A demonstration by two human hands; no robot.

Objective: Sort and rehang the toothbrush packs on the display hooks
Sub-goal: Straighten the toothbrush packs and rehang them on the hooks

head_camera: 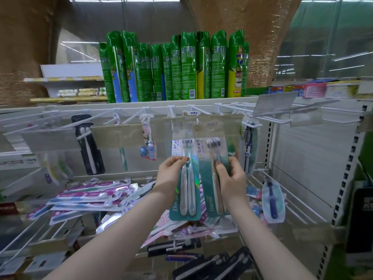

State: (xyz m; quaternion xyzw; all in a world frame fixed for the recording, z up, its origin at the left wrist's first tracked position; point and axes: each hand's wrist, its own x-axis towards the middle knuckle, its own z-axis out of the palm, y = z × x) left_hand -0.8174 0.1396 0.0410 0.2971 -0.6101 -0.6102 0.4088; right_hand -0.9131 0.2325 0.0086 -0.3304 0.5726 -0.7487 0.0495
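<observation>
Left hand [171,172], right hand [232,178]: two-brush packs [177,207]

We face a teal white-handled toothbrush pack [190,178] and a teal tan-handled toothbrush pack [210,178], upright, side by side, under white wire display hooks [198,109].

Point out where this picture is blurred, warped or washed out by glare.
Head view: sharpest at centre, where the left toothbrush pack and right toothbrush pack show readable print; blur on the hooks at the far left; wide-angle bending of the shelf edge and the perforated upright; pale glare on the clear tag holder; light even, no hard shadows.
</observation>
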